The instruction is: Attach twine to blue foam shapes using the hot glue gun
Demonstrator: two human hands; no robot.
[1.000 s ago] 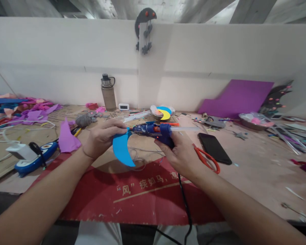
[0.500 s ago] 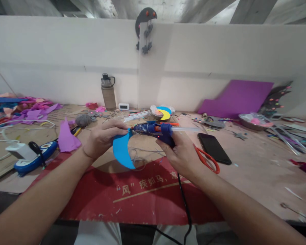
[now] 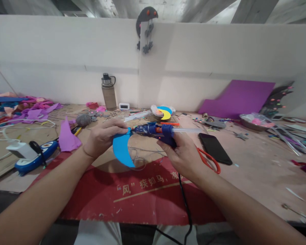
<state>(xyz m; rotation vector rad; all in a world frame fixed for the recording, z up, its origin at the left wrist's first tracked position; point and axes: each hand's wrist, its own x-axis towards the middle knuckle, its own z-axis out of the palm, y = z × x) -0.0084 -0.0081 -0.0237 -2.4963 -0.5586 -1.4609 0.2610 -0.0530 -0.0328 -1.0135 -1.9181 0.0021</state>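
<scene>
My left hand pinches the upper end of a blue crescent-shaped cutout, which hangs down above the cardboard. Wrapped round the grip of a blue glue gun is my right hand. The gun's nozzle points left and meets, or nearly meets, the top of the crescent beside my left fingertips; the exact contact is too small to tell. A clear glue stick juts from the gun's rear. Loose thin cord lies behind the crescent on the cardboard.
Red-handled scissors and a black phone lie right of my right hand. A power strip and purple scrap sit left. Behind stand a water bottle and a bowl with blue and yellow crescents. The gun's black cable drops over the edge.
My right hand and the glue gun have shifted very slightly right and down. The crescent stays in my left hand, its lower tip a little higher.
</scene>
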